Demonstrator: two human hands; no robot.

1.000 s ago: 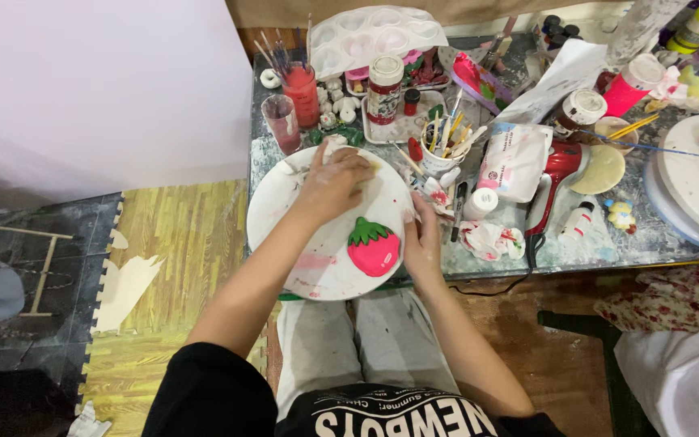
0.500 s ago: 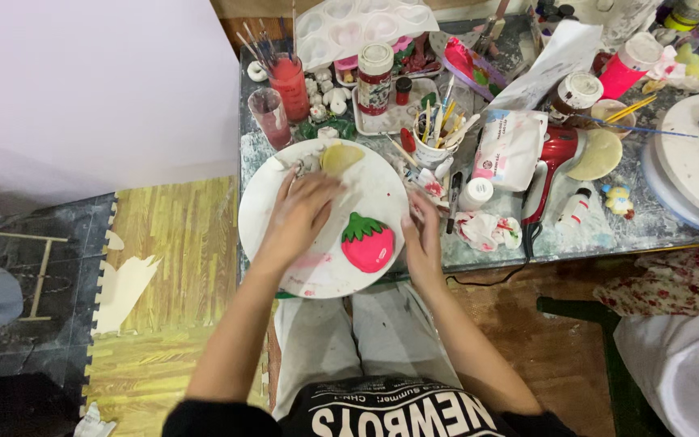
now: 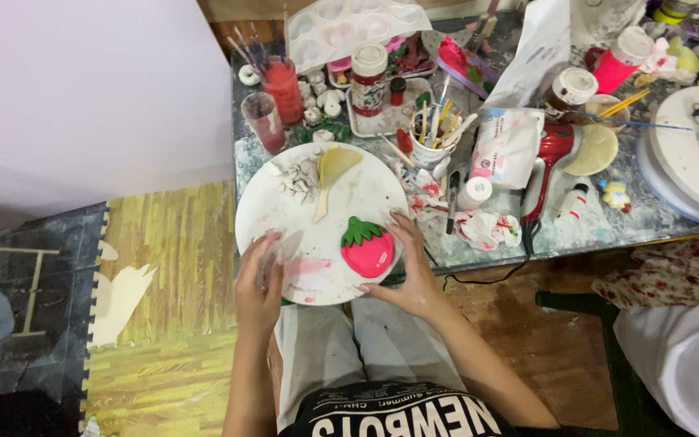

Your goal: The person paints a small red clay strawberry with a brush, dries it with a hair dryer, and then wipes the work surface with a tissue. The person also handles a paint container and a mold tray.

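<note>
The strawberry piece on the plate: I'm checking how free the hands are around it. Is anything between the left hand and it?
Nothing visible. The left hand rests on the white plate at its near-left rim; only bare, paint-smeared plate lies between it and the strawberry piece. The right hand already touches that piece.

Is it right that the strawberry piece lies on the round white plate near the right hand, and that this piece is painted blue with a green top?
Not quite. The head view shows the strawberry piece on the round white plate beside the right hand, with a green top, but its body is pink-red, not blue.
</note>
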